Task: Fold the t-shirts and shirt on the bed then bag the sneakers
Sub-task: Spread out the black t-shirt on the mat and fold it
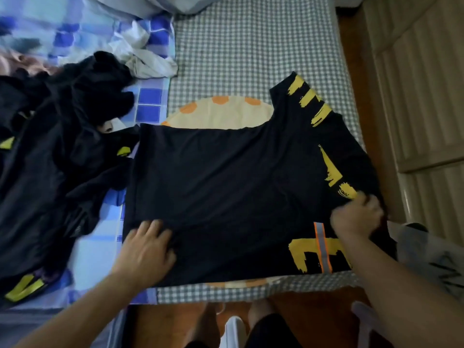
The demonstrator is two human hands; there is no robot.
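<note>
- A soft black cotton t-shirt with ragged yellow print (226, 187) lies spread flat on the grey-and-white checked bed sheet (251, 51), its smooth back up, one sleeve pointing away.
- Its near hem runs just inside the bed's edge; bare checked sheet stays open beyond the far side, while a rumpled heap of black clothes with yellow bands (57, 151) crowds the left — touching the shirt.
- The left hand (148, 249) presses flat on the near-left fabric, fingers spread apart.
- The right hand (357, 217) is closed, fingers pinching the shirt's right edge by the print.
</note>
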